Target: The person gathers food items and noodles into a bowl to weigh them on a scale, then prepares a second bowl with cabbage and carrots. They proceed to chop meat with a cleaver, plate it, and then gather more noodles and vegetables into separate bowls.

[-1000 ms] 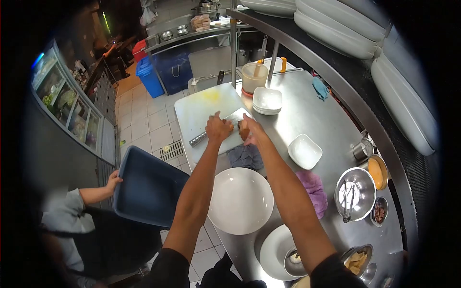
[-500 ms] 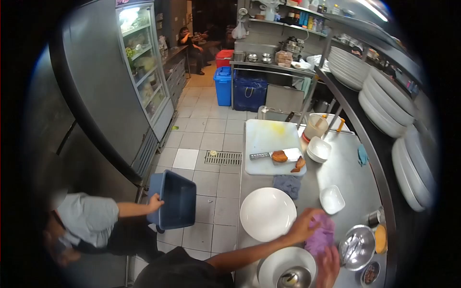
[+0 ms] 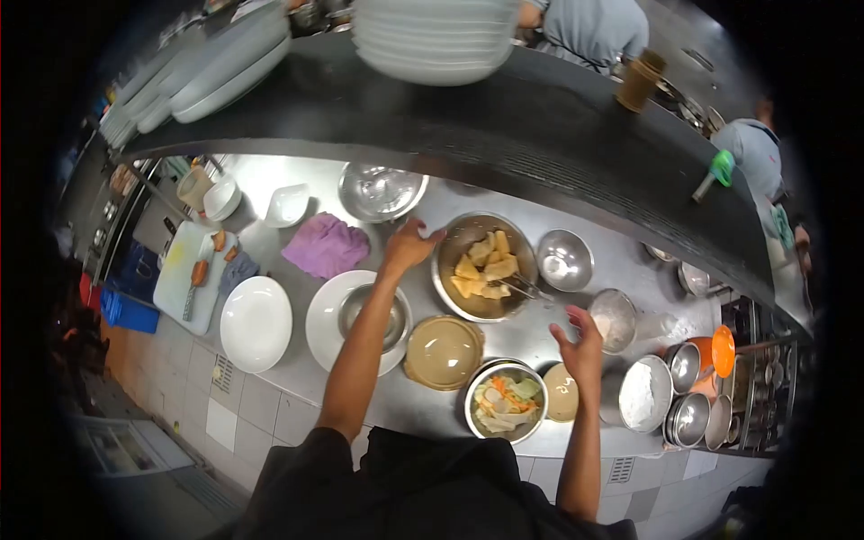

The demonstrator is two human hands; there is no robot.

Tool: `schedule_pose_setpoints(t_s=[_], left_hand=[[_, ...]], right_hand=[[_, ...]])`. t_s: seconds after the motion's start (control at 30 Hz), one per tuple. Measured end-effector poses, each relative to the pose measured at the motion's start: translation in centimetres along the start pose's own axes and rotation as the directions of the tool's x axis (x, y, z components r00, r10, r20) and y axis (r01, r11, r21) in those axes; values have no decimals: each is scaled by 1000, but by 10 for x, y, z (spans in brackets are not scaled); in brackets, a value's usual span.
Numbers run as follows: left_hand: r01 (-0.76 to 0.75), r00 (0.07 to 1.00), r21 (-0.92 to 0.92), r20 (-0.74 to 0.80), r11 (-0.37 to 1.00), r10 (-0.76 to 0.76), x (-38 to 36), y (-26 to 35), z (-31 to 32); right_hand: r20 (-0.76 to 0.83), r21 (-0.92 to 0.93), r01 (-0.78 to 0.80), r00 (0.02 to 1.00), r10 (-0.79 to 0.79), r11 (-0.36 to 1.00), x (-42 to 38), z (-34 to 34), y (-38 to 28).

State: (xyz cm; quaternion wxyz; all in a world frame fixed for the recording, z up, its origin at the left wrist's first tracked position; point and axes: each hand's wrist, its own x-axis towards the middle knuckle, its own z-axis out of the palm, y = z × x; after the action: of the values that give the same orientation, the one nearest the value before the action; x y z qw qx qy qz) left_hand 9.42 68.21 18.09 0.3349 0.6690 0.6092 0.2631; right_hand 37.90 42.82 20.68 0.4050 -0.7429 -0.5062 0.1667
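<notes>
My left hand [image 3: 412,245] is open by the left rim of a large steel bowl [image 3: 441,279]; whether it touches is hard to tell. Golden-yellow chunks of food [image 3: 490,266] lie in that bowl with metal tongs [image 3: 531,290]. On the right, my right hand [image 3: 580,345], open with thumb and fingers apart, hovers near a steel bowl with pale contents [image 3: 612,320]. Between my arms are a tan bowl [image 3: 444,353] and a steel bowl of cut vegetables [image 3: 506,401]. Under my left forearm sits a white plate [image 3: 326,326] with a steel bowl [image 3: 362,317] on it.
Overhead, a dark shelf [image 3: 315,99] carries stacked white plates [image 3: 432,40]. Leftward lie a purple cloth [image 3: 326,245], an oval white plate [image 3: 256,324] and a cutting board [image 3: 171,288] with a knife [image 3: 192,292]. A container of white powder [image 3: 643,392] stands right. People work beyond the shelf.
My view has swung right to face the counter. Both hands have left the area by the purple cloth and are now spread apart around the bowl of golden-yellow chunks.
</notes>
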Motion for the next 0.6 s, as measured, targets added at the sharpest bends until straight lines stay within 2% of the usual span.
schedule_pose_setpoints(t_s=[0.03,0.07,0.1,0.13,0.17,0.2,0.27,0.3,0.33,0.37,0.43,0.47,0.53,0.57,0.6], left_hand=[[36,992,98,114,995,-47,-7,8,7],[19,991,102,126,995,-32,-9,3,17],[77,977,-82,205,994,-59,-6,-11,30],[155,954,-254,289,955,-78,-7,-22,50],[215,962,-606,265,766,-60,-8,-28,67],[204,963,-599,263,774,-50,-14,-20,67],[219,974,-562,77,798,-213,-20,2,59],[144,986,-596,19,790,-166,-25,15,55],[138,987,-591,18,795,-157,-20,19,56],[-2,994,-611,-86,792,-64,-10,15,58],[-165,981,-596,-178,786,71,-16,47,53],[-159,982,-592,-176,790,66,-22,71,54],[-244,944,-175,-269,954,192,-24,110,63],[-248,941,-171,-275,954,195,-21,122,77],[-324,906,-154,-335,934,259,-16,131,94]], right_hand=[[-43,-78,51,998,-55,996,6,4,9],[-51,-187,218,972,-231,958,17,10,25],[-59,-239,336,931,-359,911,26,17,29],[2,-214,284,957,-290,935,34,21,28],[63,-185,233,972,-225,955,40,29,26],[49,-179,230,973,-225,957,45,38,35],[147,-173,161,980,-136,972,61,50,48],[139,-169,160,981,-137,973,64,46,51],[197,-157,178,969,-146,971,68,42,55],[255,-144,196,954,-155,970,72,35,54],[267,-146,207,950,-164,967,80,19,51],[283,-149,225,943,-177,963,84,10,50],[272,-175,270,937,-217,947,92,-9,56],[203,-218,285,949,-242,933,97,-17,62],[131,-262,295,954,-268,919,103,-24,67]])
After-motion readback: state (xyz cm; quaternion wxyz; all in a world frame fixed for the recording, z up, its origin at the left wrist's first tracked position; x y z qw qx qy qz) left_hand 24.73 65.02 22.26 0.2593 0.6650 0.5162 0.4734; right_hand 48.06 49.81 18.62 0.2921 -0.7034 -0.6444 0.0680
